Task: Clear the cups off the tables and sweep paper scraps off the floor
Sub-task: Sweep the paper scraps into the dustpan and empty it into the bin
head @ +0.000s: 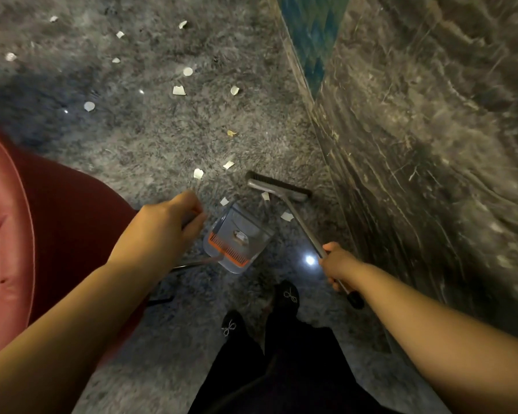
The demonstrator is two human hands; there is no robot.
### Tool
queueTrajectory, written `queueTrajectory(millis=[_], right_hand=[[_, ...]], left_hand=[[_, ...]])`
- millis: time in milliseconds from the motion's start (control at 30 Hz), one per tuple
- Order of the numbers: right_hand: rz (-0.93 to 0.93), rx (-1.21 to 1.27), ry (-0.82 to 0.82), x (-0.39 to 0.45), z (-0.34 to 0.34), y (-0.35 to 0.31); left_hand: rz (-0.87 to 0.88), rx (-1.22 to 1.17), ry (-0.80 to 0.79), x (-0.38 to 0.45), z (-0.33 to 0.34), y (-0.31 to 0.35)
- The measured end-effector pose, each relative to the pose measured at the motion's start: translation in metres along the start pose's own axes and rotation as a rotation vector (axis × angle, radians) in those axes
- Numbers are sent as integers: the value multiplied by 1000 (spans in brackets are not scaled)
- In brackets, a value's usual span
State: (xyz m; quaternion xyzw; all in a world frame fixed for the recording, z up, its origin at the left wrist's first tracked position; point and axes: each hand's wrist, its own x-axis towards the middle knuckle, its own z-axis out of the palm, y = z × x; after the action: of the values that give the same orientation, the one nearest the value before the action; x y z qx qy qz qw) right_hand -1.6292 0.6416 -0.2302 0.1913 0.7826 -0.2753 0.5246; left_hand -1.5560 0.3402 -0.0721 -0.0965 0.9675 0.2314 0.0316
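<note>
We grip the broom (281, 194) by its handle in our right hand (340, 265), fingers curled round the shaft, its bristle head on the grey floor (150, 138) beside the dark marble wall (431, 144). Our left hand (168, 222) closes round the handle of the dustpan (240, 237), which sits just left of the broom's shaft. Paper scraps (179, 90) lie scattered ahead, a few right by the pan's mouth.

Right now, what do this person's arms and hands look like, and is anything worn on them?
Both forearms are bare, with no sleeves in view. The left hand and right hand wear no gloves, and I see no rings, watch or bracelet. Lower down are dark trousers and black shoes with a pale looped emblem on top.
</note>
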Motion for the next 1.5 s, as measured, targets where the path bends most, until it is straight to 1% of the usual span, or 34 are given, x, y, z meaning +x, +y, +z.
queueTrajectory(millis=[100, 133, 233, 333, 467, 633, 700, 767, 900, 967, 1133, 1267, 1500], right_hand=[[-29, -252, 84, -4, 5, -4], [-48, -301, 99, -5, 7, -5], [-55, -330, 66, -8, 13, -11], [-11, -238, 18, -10, 22, -14], [-17, -98, -42, -20, 43, -2], [16, 127, -181, -48, 74, 13], [15, 176, -213, -63, 81, 16], [12, 206, -209, -78, 83, 17], [20, 306, -189, -103, 82, 19], [-18, 303, -169, -111, 83, 19], [-78, 258, -51, -119, 79, 11], [-96, 268, 5, -121, 74, -7], [-191, 208, 27, -101, 71, -66]], left_hand=[[5, -3, 2, -4, -2, -4], [16, -5, -2, -5, -1, -6], [38, -4, -29, -6, 1, -9], [36, 0, -46, -2, 4, -9], [53, -9, -54, 3, 4, -10], [55, 2, -57, 3, 5, -13], [28, -12, -65, 3, 4, -13], [-4, -36, -78, 4, 3, -12], [-10, -51, -92, 0, 1, -12], [-7, -42, -89, -5, -3, -15], [14, -50, -52, -32, -13, -30], [-75, -53, 2, -52, -28, -45], [-236, -87, 119, -73, -52, -74]])
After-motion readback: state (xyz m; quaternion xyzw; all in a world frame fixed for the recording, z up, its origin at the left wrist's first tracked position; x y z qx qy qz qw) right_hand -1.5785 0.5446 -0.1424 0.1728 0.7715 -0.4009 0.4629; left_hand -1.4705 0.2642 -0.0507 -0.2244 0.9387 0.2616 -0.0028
